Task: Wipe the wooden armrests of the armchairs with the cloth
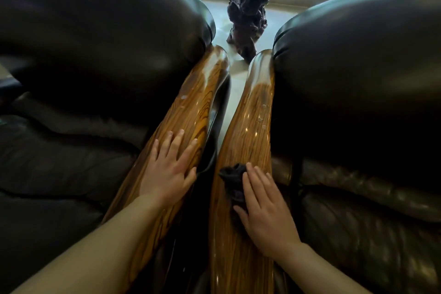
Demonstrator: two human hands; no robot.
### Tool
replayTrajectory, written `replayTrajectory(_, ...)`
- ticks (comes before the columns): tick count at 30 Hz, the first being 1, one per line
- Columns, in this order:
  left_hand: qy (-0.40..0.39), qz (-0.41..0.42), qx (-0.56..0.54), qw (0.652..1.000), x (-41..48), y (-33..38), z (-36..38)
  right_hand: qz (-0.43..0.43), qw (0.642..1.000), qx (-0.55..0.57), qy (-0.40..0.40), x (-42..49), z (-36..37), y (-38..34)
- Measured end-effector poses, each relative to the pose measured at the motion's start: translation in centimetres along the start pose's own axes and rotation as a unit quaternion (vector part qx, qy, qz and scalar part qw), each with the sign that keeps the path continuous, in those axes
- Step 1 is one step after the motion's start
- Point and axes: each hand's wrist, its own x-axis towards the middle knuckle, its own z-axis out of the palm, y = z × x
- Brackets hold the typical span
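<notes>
Two glossy wooden armrests run side by side down the middle of the view, the left armrest and the right armrest. My left hand lies flat on the left one with fingers spread, holding nothing. My right hand presses a dark crumpled cloth onto the right armrest; the cloth sticks out past my fingertips and thumb, its remainder hidden under the palm. Small pale specks sit farther up both armrests.
Dark leather armchair backs bulge at left and right, with seat cushions below. A narrow gap separates the armrests. Beyond them a dark gnarled wooden sculpture stands on a pale floor below a window.
</notes>
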Motion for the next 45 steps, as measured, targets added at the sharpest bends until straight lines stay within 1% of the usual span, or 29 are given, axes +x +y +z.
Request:
replayTrajectory(1, 0.002, -0.001, -0.001, 1.0, 0.0, 0.0, 0.0, -0.022, 1.0, 0.0, 0.001, -0.2, -0.1, 0.9)
replayTrajectory(2, 0.003, 0.0, -0.001, 1.0, 0.0, -0.1, 0.0, -0.013, 1.0, 0.007, 0.008, 0.2, -0.3, 1.9)
replayTrajectory(4, 0.001, 0.005, 0.0, 1.0, 0.0, -0.2, 0.1, 0.069, 0.996, 0.06, 0.024, 2.3, -0.9, 3.1)
replayTrajectory(6, 0.003, 0.006, -0.008, 1.0, 0.0, -0.2, 0.1, 0.157, 0.979, 0.125, 0.032, 5.2, -1.7, 3.1)
replayTrajectory(7, 0.007, 0.005, -0.012, 1.0, 0.1, -0.2, 0.0, 0.179, 0.974, 0.131, 0.035, 6.3, -1.9, 2.8)
replayTrajectory(8, 0.009, 0.002, -0.016, 1.0, 0.1, -0.1, -0.1, 0.18, 0.976, 0.116, 0.039, 7.1, -1.9, 2.5)
replayTrajectory(10, 0.005, -0.001, -0.023, 1.0, 0.1, -0.1, -0.2, 0.13, 0.989, 0.068, 0.033, 7.0, -1.7, 1.9)
replayTrajectory(13, 0.001, -0.014, -0.027, 1.0, 0.3, 0.0, -0.4, -0.002, 1.0, 0.015, -0.004, 4.8, -1.5, 2.3)
replayTrajectory(14, 0.0, -0.022, -0.031, 0.999, 0.9, 0.1, -0.7, -0.01, 1.0, 0.017, -0.008, 4.7, -1.7, 3.0)
replayTrajectory(15, 0.003, -0.032, -0.036, 0.999, 1.8, 0.2, -1.1, 0.016, 0.999, 0.033, -0.003, 5.0, -1.8, 3.7)
replayTrajectory(16, 0.008, -0.042, -0.041, 0.998, 2.9, 0.4, -1.4, 0.073, 0.995, 0.063, 0.011, 5.6, -1.9, 4.1)
replayTrajectory(18, -0.002, -0.052, -0.056, 0.997, 4.7, 0.5, -1.5, 0.206, 0.966, 0.153, 0.04, 7.5, -1.9, 4.4)
replayTrajectory(19, -0.002, -0.052, -0.063, 0.997, 5.1, 0.5, -1.4, 0.254, 0.947, 0.193, 0.047, 8.4, -1.8, 4.2)
replayTrajectory(20, 0.006, -0.052, -0.069, 0.996, 5.4, 0.4, -1.2, 0.281, 0.934, 0.215, 0.055, 9.5, -1.7, 4.1)
replayTrajectory(21, 0.011, -0.053, -0.077, 0.996, 5.5, 0.2, -1.0, 0.294, 0.929, 0.218, 0.057, 10.6, -1.4, 4.0)
replayTrajectory(23, 0.016, -0.053, -0.095, 0.994, 5.3, 0.2, -1.0, 0.284, 0.939, 0.186, 0.061, 11.9, -1.6, 4.1)
replayTrajectory(25, 0.017, -0.053, -0.099, 0.993, 5.3, 0.2, -1.2, 0.249, 0.958, 0.13, 0.064, 11.9, -1.7, 3.8)
replayTrajectory(28, 0.005, -0.057, -0.104, 0.993, 5.4, 0.2, -1.5, 0.167, 0.982, 0.066, 0.057, 9.5, -1.7, 2.8)
replayTrajectory(30, 0.01, -0.06, -0.11, 0.992, 5.3, 0.2, -1.4, 0.099, 0.993, 0.048, 0.032, 7.6, -1.4, 3.0)
replayTrajectory(32, 0.014, -0.057, -0.116, 0.991, 5.3, 0.1, -1.3, 0.05, 0.998, 0.042, 0.016, 6.9, -1.7, 4.7)
replayTrajectory(33, 0.016, -0.058, -0.118, 0.991, 5.3, 0.0, -1.2, 0.046, 0.998, 0.037, 0.018, 7.0, -2.0, 5.5)
replayTrajectory(34, 0.019, -0.059, -0.12, 0.991, 5.3, -0.1, -1.1, 0.065, 0.997, 0.039, 0.024, 7.4, -2.3, 6.0)
replayTrajectory(37, 0.025, -0.062, -0.118, 0.991, 5.4, -0.2, -0.9, 0.178, 0.981, 0.073, 0.032, 9.9, -3.1, 6.3)
replayTrajectory(38, 0.029, -0.063, -0.114, 0.991, 5.4, -0.2, -0.8, 0.197, 0.976, 0.09, 0.027, 10.5, -3.1, 5.7)
replayTrajectory(39, 0.033, -0.063, -0.113, 0.991, 5.4, -0.2, -0.9, 0.19, 0.977, 0.097, 0.022, 10.6, -3.1, 4.8)
replayTrajectory(40, 0.035, -0.063, -0.114, 0.991, 5.4, -0.2, -0.9, 0.159, 0.983, 0.092, 0.022, 10.3, -2.8, 3.9)
replayTrajectory(43, 0.034, -0.064, -0.113, 0.991, 5.3, -0.2, -0.8, 0.015, 0.998, 0.06, 0.029, 7.9, -2.4, 2.9)
replayTrajectory(44, 0.035, -0.063, -0.115, 0.991, 5.3, -0.2, -0.8, -0.003, 0.998, 0.055, 0.036, 7.5, -2.5, 3.6)
replayTrajectory(45, 0.037, -0.063, -0.117, 0.99, 5.3, -0.2, -0.7, 0.01, 0.998, 0.05, 0.047, 7.5, -2.5, 4.5)
